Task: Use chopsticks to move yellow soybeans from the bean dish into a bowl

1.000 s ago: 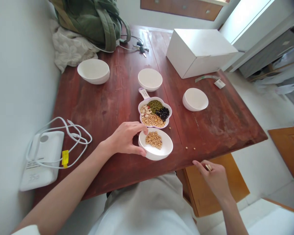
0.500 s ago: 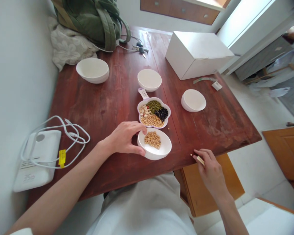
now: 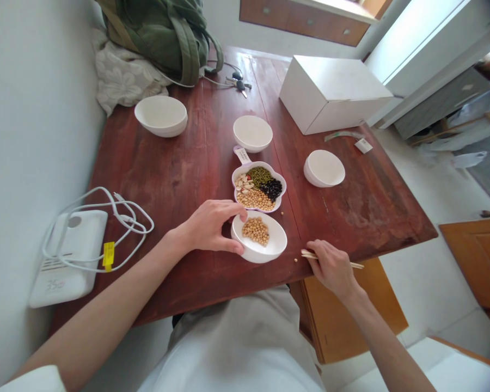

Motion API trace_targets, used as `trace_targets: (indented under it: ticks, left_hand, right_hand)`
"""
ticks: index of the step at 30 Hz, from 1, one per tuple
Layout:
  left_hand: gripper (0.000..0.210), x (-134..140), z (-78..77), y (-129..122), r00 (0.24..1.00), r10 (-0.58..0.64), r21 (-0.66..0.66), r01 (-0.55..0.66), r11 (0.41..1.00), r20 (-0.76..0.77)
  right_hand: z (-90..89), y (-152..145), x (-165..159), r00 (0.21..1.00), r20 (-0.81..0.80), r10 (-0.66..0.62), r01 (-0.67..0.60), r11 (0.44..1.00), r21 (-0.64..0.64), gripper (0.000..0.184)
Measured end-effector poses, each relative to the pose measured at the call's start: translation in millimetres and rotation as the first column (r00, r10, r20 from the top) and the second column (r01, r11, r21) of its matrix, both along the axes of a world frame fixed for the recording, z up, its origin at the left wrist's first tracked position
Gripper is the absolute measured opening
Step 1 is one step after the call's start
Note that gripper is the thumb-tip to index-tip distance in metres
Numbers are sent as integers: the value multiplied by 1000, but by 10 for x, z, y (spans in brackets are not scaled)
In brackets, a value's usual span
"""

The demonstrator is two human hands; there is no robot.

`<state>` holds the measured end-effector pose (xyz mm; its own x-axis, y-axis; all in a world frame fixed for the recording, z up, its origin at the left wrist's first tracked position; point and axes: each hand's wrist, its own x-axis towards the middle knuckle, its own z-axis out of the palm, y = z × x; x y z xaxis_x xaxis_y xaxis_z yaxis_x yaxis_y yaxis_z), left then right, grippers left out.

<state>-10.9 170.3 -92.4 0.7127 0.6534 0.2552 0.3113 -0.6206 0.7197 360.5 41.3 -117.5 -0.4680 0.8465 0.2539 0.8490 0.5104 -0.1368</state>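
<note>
My left hand point(image 3: 216, 226) grips the left rim of a white bowl point(image 3: 275, 247), thumb on the near side and fingers on the far side. Soybeans point(image 3: 256, 231) lie in a heap inside it. A pair of wooden chopsticks point(image 3: 356, 265) is closed in my right hand point(image 3: 330, 267), low over the table's front edge, tips pointing left. Just left of those tips a single soybean point(image 3: 296, 260) lies on the wood. Touching or nearly touching the bowl's far side is a flower-shaped dish point(image 3: 285, 188) of soybeans, peanuts, green beans and black beans.
Three more white bowls stand farther back: one at left point(image 3: 160, 125), one in the middle point(image 3: 253, 142), one at right point(image 3: 324, 177). A stray bean point(image 3: 282, 213) lies beside the dish. Around them are a power bank point(image 3: 65, 272) with cable, a backpack point(image 3: 159, 38), keys point(image 3: 240, 84) and a white box point(image 3: 335, 92).
My right hand has moved left towards the bowl, and the chopsticks now show at both ends. The loose soybean near it lies farther left. My left hand keeps its hold on the bowl.
</note>
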Motion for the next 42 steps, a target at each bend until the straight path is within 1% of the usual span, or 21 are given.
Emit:
trace_targets:
  ticks: [6,10,14,17,21,22,24,26,27,28,30,33,35,38,40,42]
  left_hand:
    - [84,9,6,-6,1000,6,3,-6,1000,12]
    - [84,9,5,-5,1000,4,15,-4,1000,15]
    - [83,8,15,-10,1000,-6,39,5,999,26]
    - [84,3,24,-12,1000,-12,55,11,998,24]
    - [82,-9,27,-9,999,-15,57,13,998,32]
    - [82,-10,27,-8,999,-16,56,14,998,38]
    - [82,-9,27,-7,999,-21,49,18,999,45]
    - [82,-5,30,-7,999,-24,41,23,999,41]
    - [83,-3,33,-7,999,-24,36,23,999,35]
    - [83,-1,36,-8,999,-22,32,21,999,27]
    - [84,0,41,-8,1000,-14,21,14,1000,10]
    - [83,-3,46,-9,1000,-9,14,9,1000,4]
    - [83,-5,47,-10,1000,-16,17,16,1000,14]
    - [81,-5,45,-11,999,-23,20,22,1000,28]
    - [79,-6,43,-11,1000,-18,14,18,1000,23]
    - [77,-6,40,-10,1000,-13,0,13,1000,16]
  right_hand:
    - [74,326,-144,995,88,48,-46,999,-24,31]
    - [95,512,-260,989,47,140,-139,990,-22,38]
    - [109,607,-328,971,-1,239,-239,971,2,39]
    - [133,630,-328,955,4,296,-296,955,-5,39]
    - [157,586,-296,949,17,316,-316,949,-5,42]
    - [157,551,-302,945,7,326,-326,945,7,46]
    - [150,453,-350,933,-13,361,-360,932,33,59]
    - [137,346,-439,923,-8,384,-383,923,37,72]
    - [130,306,-489,922,0,386,-386,922,30,75]
    - [124,283,-535,923,4,385,-385,923,28,75]
    - [115,301,-599,928,4,373,-373,927,32,66]
    - [111,453,-603,929,0,371,-370,927,63,50]
    - [120,567,-556,917,13,399,-398,912,100,43]
    - [142,646,-449,888,36,459,-458,872,172,40]
    - [149,618,-366,889,32,457,-452,861,234,39]
    - [143,547,-277,912,19,409,-398,877,270,33]
